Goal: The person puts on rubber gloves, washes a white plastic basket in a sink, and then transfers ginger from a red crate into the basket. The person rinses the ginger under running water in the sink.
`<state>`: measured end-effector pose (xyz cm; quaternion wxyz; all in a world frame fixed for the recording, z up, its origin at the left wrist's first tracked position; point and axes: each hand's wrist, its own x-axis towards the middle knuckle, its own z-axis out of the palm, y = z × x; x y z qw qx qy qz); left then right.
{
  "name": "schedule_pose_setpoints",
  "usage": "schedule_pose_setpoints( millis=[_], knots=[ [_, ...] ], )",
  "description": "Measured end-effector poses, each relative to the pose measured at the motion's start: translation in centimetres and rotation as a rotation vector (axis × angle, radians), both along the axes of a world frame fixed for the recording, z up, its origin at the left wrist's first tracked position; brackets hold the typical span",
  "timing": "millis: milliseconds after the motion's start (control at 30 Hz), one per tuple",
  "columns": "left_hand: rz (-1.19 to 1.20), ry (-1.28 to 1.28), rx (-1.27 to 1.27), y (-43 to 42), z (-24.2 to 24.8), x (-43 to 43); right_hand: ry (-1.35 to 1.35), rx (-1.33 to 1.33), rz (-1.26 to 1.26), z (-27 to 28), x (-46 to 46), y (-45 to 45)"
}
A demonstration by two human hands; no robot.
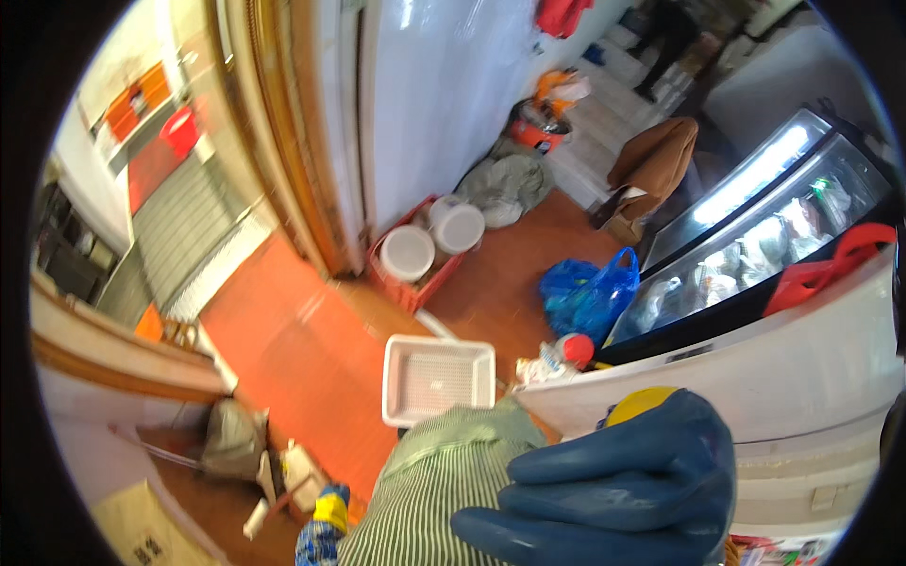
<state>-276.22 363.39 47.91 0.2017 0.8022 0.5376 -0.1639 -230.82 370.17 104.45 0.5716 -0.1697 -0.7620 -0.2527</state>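
Note:
My right hand (623, 488), in a dark blue rubber glove with a yellow cuff, is raised close to the camera, fingers pointing left and nothing seen between them. It covers part of my striped apron (453, 488). Low at the left of the apron is my left hand (338, 489), in a blue glove with a yellow cuff; what it may hold cannot be made out. Beyond the apron lies a white perforated plastic basket (439, 378), its lower edge partly hidden by the apron.
Ahead stand a red crate (403, 293) with white-lidded buckets (408, 253), grey sacks (506, 184) and a blue plastic bag (591, 293). A glass-fronted display fridge (750, 240) is at right, a doorway with a wooden frame (283, 141) at left. A person (662, 42) is far off.

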Motion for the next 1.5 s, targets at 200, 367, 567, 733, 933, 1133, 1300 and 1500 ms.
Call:
schedule_pose_setpoints(
  millis=[200,367,567,733,933,1133,1300,1500],
  knots=[
    [1.017,-0.404,-0.094,-1.7,2.1,-0.4,-0.077,-0.262,0.082,-2.9,-2.6,-2.8],
    [1.105,-0.368,-0.423,-3.0,1.6,0.6,-0.149,-0.466,0.092,-3.7,-0.6,-4.0],
    [1.058,-0.361,-0.402,-5.0,0.4,1.7,-0.174,-0.635,0.112,-3.4,4.2,-2.2],
    [1.096,-0.295,-0.345,-2.9,0.4,4.6,-0.163,-0.766,0.102,-3.2,10.1,0.3],
    [0.835,-0.243,-0.231,3.7,4.8,12.1,-0.034,-0.823,0.145,-7.2,18.8,4.9],
    [0.729,-0.413,-0.244,13.0,9.0,20.6,0.248,-1.298,0.159,-22.6,24.4,10.1],
    [0.611,-0.446,-0.270,19.9,9.8,22.6,0.066,-2.070,-0.488,-40.2,26.4,8.3],
    [0.235,-0.212,-0.332,30.4,5.1,16.0,0.194,-2.440,-0.678,-53.9,28.5,-1.3]
  ],
)
